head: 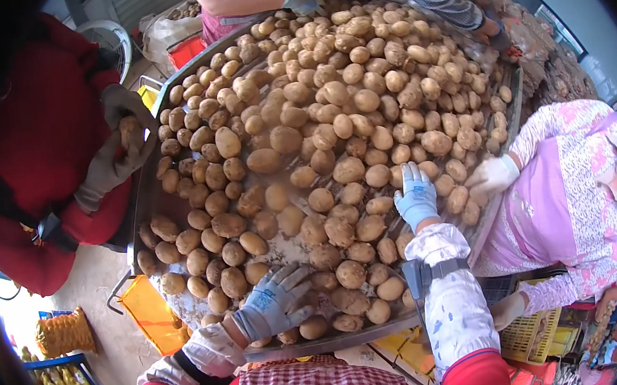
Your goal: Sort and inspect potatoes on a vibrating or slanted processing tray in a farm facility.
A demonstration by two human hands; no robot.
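Note:
Many soil-dusted potatoes [335, 94] cover a metal-rimmed sorting table [300, 350] before me. My left hand [277, 303], in a light blue and grey work glove, lies low over the potatoes by the near edge, fingers spread. Further out and to the right, my right hand [418, 196] reaches over the heap in a similar glove, its fingers extended away from me and touching potatoes. I see nothing gripped in either hand; the undersides of both are hidden. A strapped device [431, 275] sits on my right forearm.
At right, a co-worker's gloved hand [494, 175] touches potatoes near mine. Someone at left holds a potato [128, 132] in gloved hands. Another gloved hand [301, 1] works at the far edge. An orange bag [145, 311] hangs at the table's left corner; a yellow crate [530, 338] stands lower right.

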